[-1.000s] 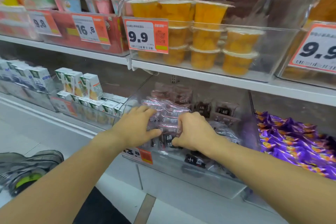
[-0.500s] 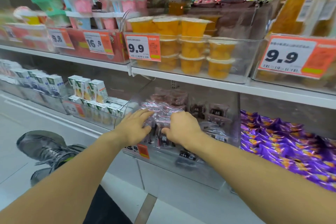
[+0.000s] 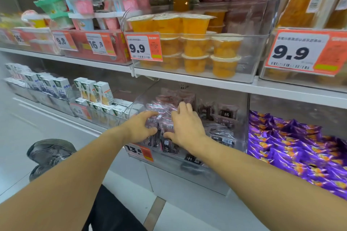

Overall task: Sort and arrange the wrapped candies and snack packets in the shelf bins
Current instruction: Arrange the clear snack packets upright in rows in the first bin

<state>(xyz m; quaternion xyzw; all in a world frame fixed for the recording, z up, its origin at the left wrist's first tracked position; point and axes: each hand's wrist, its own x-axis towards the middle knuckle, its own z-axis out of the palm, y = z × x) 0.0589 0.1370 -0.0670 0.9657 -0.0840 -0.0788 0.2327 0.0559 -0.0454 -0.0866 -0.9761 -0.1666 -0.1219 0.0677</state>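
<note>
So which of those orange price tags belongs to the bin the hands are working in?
The 13.8 tag, on the front of the clear bin of dark plum packets. It sits just below the left hand; the 9.9 tags hang one shelf up.
</note>
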